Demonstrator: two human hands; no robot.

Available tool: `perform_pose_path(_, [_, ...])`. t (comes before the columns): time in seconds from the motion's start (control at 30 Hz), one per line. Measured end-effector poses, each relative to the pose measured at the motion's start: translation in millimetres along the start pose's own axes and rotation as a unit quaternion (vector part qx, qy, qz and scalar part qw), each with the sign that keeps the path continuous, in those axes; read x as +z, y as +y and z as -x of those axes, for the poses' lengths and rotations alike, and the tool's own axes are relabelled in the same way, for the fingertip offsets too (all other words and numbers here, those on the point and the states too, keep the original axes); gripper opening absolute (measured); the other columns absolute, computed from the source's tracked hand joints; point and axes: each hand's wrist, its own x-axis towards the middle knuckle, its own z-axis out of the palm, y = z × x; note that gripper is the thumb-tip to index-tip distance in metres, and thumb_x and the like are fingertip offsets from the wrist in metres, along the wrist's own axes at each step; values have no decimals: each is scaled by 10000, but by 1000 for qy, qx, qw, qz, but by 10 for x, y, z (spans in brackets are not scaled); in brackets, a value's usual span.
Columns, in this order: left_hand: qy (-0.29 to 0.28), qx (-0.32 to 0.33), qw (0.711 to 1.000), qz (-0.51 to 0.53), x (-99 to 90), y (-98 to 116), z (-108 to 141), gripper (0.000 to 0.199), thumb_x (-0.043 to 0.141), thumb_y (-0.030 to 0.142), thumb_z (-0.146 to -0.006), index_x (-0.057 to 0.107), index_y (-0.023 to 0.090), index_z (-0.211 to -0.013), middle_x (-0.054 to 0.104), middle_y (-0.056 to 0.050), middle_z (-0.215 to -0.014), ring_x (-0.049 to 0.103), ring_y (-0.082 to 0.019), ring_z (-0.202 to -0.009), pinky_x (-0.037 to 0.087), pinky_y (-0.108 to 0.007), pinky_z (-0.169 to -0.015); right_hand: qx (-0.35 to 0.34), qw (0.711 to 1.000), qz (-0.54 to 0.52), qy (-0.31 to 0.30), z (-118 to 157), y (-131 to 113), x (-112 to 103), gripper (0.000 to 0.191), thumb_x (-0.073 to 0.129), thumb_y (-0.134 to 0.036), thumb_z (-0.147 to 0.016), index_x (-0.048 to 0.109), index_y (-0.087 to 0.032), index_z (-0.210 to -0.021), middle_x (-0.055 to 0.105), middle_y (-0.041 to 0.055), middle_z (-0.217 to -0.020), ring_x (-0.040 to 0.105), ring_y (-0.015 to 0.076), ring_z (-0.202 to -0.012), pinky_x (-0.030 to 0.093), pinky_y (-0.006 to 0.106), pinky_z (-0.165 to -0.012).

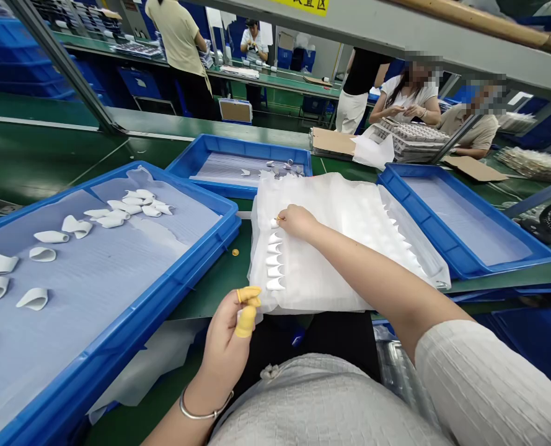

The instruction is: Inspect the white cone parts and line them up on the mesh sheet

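A stack of white translucent sheeting (331,248) lies in front of me, with a column of small white curved pieces (275,259) along its left side. My right hand (298,222) reaches over it, fingers pinched at the top piece of that column; a yellow finger cot shows at its fingertip. My left hand (231,334) is by the sheeting's near left corner. Yellow finger cots cover its thumb and fingers, which are curled close together; whatever is between them is hidden. Several loose white curved pieces (110,217) lie in the lined blue tray (196,272) on the left.
Behind the sheeting stands a blue tray (182,166) with a few small pieces. Another lined blue tray (442,229) is at the right. A yellow bit (235,252) lies on the green table (219,291). A metal frame crosses above; people work across the line.
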Motion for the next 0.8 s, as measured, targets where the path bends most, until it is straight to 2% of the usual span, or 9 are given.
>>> perform_pose_path(0.13, [-2, -75, 981, 179, 66, 93, 15, 590, 473, 718, -840, 607, 210, -1108, 573, -25, -885, 456, -93, -513, 404, -250, -455, -40, 997, -41, 50, 318, -46, -199, 175, 552, -264, -942, 664, -173, -1042, 592, 70, -966, 556, 191, -857, 379, 276, -674])
perform_pose_path(0.2, [-12, -102, 970, 220, 104, 155, 47, 653, 448, 763, -818, 595, 218, -1147, 577, -32, -915, 456, -92, -516, 397, -250, -448, -109, 984, -114, 78, 691, -120, -289, 153, 545, -276, -952, 646, -162, -942, 565, 35, -847, 539, 164, -784, 385, 264, -660])
perform_pose_path(0.23, [-22, -111, 967, 230, 124, 186, 67, 670, 433, 771, -819, 588, 223, -1173, 578, -30, -905, 456, -94, -521, 396, -249, -453, -151, 975, -151, 69, 914, -159, -318, 171, 545, -272, -954, 628, -161, -854, 541, 21, -792, 528, 153, -747, 386, 259, -649])
perform_pose_path(0.33, [-59, -123, 961, 241, 194, 248, 127, 711, 396, 785, -823, 565, 235, -1241, 556, -9, -781, 449, -105, -528, 379, -240, -465, -277, 941, -192, -35, 1578, -239, -300, 203, 586, -275, -942, 591, -169, -769, 510, 1, -731, 504, 143, -700, 393, 262, -652])
perform_pose_path(0.4, [-96, -135, 958, 234, 246, 249, 160, 704, 384, 770, -841, 545, 244, -1281, 550, -8, -754, 458, -118, -555, 384, -243, -489, -302, 931, -188, -83, 1908, -243, -198, 175, 624, -287, -930, 611, -172, -798, 538, 9, -745, 510, 157, -718, 405, 274, -661])
perform_pose_path(0.53, [-197, -160, 947, 196, 341, 196, 196, 618, 468, 656, -889, 465, 272, -1374, 571, -25, -856, 486, -133, -638, 444, -269, -582, -283, 928, -232, -70, 2199, -137, 77, 191, 556, -206, -965, 659, -168, -808, 590, 42, -803, 540, 171, -765, 434, 299, -706])
perform_pose_path(0.6, [-236, -157, 939, 196, 383, 180, 199, 612, 590, 560, -871, 418, 303, -1399, 575, -34, -980, 521, -139, -726, 470, -273, -646, -230, 924, -301, -49, 2247, -41, 167, 209, 545, -192, -967, 665, -179, -796, 597, 32, -794, 554, 163, -770, 444, 293, -720])
perform_pose_path(0.7, [-258, -167, 932, 193, 433, 188, 195, 560, 708, 413, -827, 467, 296, -1319, 580, -43, -1093, 548, -145, -830, 467, -259, -683, -114, 905, -410, -15, 2320, 103, 232, 128, 598, -227, -937, 674, -190, -841, 574, 9, -777, 551, 149, -741, 442, 275, -689])
perform_pose_path(0.8, [-267, -190, 934, 145, 456, 195, 197, 365, 684, 380, -844, 558, 238, -1156, 615, -35, -993, 548, -137, -783, 455, -257, -661, -65, 885, -460, -20, 2398, 193, 274, 107, 628, -257, -910, 677, -182, -851, 539, 3, -778, 529, 140, -717, 426, 272, -664])
